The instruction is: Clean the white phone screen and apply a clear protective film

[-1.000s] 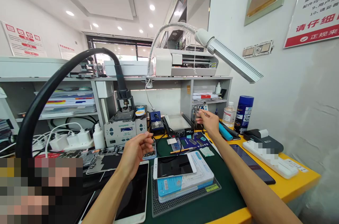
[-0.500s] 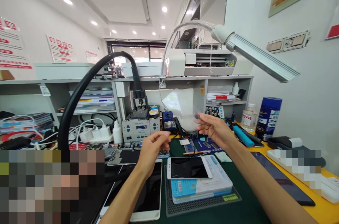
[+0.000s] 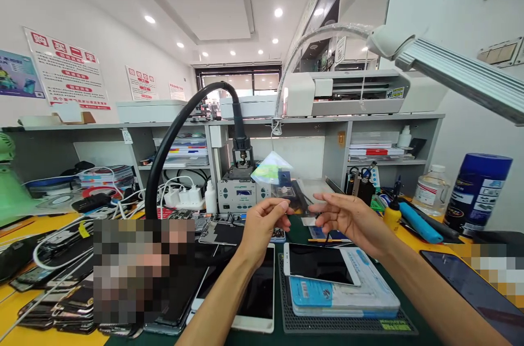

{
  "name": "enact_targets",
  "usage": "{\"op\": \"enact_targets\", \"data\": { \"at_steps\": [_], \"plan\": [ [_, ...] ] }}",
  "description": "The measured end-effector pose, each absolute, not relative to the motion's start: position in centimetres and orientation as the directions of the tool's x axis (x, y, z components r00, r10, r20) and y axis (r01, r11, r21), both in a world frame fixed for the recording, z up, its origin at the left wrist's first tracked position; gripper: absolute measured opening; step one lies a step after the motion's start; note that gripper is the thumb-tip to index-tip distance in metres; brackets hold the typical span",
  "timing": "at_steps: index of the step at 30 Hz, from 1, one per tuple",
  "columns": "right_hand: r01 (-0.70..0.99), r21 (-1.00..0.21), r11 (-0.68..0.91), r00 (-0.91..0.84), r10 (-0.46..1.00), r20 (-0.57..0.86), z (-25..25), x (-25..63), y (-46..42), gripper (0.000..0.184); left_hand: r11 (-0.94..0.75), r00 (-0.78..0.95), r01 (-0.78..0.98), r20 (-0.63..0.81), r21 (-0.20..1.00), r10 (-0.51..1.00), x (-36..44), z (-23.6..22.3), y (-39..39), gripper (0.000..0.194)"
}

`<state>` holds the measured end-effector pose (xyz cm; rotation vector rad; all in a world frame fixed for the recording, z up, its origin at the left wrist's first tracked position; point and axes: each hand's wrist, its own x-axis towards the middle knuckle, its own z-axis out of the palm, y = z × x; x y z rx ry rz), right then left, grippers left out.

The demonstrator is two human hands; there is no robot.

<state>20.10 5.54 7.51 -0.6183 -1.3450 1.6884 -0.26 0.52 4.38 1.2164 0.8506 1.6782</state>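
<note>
A clear, shiny film [image 3: 271,170] with pale blue-green reflections rises above the fingertips of my left hand [image 3: 264,226]. Thumb and fingers of that hand are pinched together at its lower edge. My right hand [image 3: 347,220] hovers just to the right, fingers apart and slightly curled, nothing visible in them. Below the hands, a white-framed phone [image 3: 321,264] with a dark screen lies on a blue-and-white box [image 3: 347,302]. That box rests on a grey perforated mat [image 3: 344,325]. A white tablet [image 3: 256,297] lies under my left forearm.
A hot-air station [image 3: 237,193] with a thick black hose [image 3: 164,155] stands behind. To the right are a yellow bottle [image 3: 392,216], a clear bottle [image 3: 432,188], a blue spray can [image 3: 477,193] and a dark phone [image 3: 470,291]. Stacked phones [image 3: 73,308] fill the left side.
The view has turned left. My right hand has come from the back of the bench toward my left hand, bringing the clear film, which now stands at my left fingertips.
</note>
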Motion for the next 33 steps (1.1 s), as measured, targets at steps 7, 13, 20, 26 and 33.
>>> {"op": "enact_targets", "data": {
  "at_steps": [7, 13, 20, 26, 33],
  "plan": [
    [-0.369, -0.912, -0.181, -0.647, 0.755, 0.112, 7.0, 20.5, 5.8, 0.019, -0.369, -0.125, -0.345, 0.347, 0.863, 0.929, -0.4, 4.5, 0.5, 0.028],
    [-0.396, -0.838, -0.374, -0.704, 0.710, 0.016, 6.7, 20.4, 6.0, 0.013, -0.275, -0.040, -0.473, 0.291, 0.837, 0.956, -0.6, 4.6, 0.4, 0.019],
    [-0.417, -0.820, -0.392, -0.745, 0.664, 0.061, 6.2, 19.7, 5.6, 0.019, -0.167, 0.090, -0.534, 0.252, 0.829, 0.964, -0.8, 4.5, 0.4, 0.013],
    [-0.368, -0.864, -0.344, -0.707, 0.707, 0.019, 5.5, 18.9, 5.7, 0.019, -0.132, 0.179, -0.511, 0.256, 0.849, 0.950, -0.6, 4.4, 0.1, 0.008],
    [-0.317, -0.837, -0.447, -0.715, 0.692, -0.098, 5.3, 18.1, 5.1, 0.018, -0.176, 0.178, -0.468, 0.287, 0.866, 0.941, -0.2, 4.6, -0.3, 0.005]
  ]
}}
